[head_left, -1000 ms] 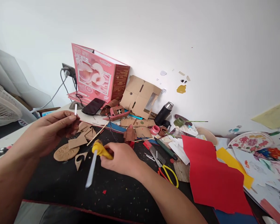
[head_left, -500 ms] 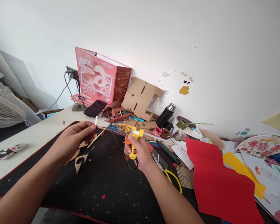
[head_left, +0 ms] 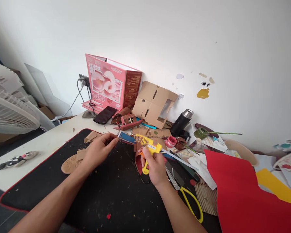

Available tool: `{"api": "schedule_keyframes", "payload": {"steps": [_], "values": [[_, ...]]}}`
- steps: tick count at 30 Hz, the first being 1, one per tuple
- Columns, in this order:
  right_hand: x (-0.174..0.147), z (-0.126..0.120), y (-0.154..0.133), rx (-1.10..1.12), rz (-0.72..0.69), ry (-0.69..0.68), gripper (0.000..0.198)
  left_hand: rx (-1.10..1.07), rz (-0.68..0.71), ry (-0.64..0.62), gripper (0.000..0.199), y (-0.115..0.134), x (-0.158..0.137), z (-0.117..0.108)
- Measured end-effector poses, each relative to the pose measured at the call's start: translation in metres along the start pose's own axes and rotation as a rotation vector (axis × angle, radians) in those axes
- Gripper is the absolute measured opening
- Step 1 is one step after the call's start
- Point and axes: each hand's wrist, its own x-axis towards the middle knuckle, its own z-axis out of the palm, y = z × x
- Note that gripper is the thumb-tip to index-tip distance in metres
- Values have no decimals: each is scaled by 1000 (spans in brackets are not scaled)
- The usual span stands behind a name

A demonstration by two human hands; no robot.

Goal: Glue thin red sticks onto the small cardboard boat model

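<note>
My right hand [head_left: 155,166] is wrapped around a yellow hot glue gun [head_left: 155,147], whose stained nozzle end points left. Its orange trigger [head_left: 140,151] lies under my fingers. My left hand [head_left: 100,147] is closed in a pinch on a small white stick [head_left: 119,133], just left of the nozzle; a small gap appears between them. Beside my left wrist lie an oval wooden piece [head_left: 68,165] and cardboard scraps [head_left: 90,136] on the black mat [head_left: 106,194].
A small brown model boat [head_left: 129,121], a phone [head_left: 105,115] and a pink box [head_left: 106,82] stand behind. To the right are a black thermos [head_left: 181,123], open paint jars [head_left: 171,141], yellow-handled scissors [head_left: 191,204] and red paper [head_left: 247,191]. A fan [head_left: 12,103] stands at left.
My left hand has moved right with the white stick, closer to the glue gun's nozzle. The view has shifted, and the oval wooden piece shows more fully. The glue gun stays in my right hand.
</note>
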Motion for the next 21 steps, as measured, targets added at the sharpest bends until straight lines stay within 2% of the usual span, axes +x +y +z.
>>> {"api": "schedule_keyframes", "payload": {"steps": [5, 14, 17, 21], "values": [[-7, 0, 2, -87, -18, 11, 53, 115, 42, 18, 43, -11, -7, 7], [-13, 2, 15, -228, -45, -8, 44, 101, 127, -50, 34, 12, -14, 6], [-15, 3, 17, -254, -55, -21, 43, 78, 107, -72, 35, 14, -14, 4], [-15, 3, 14, -260, -74, 3, 41, 16, 52, -163, 39, 11, -15, 3]]}}
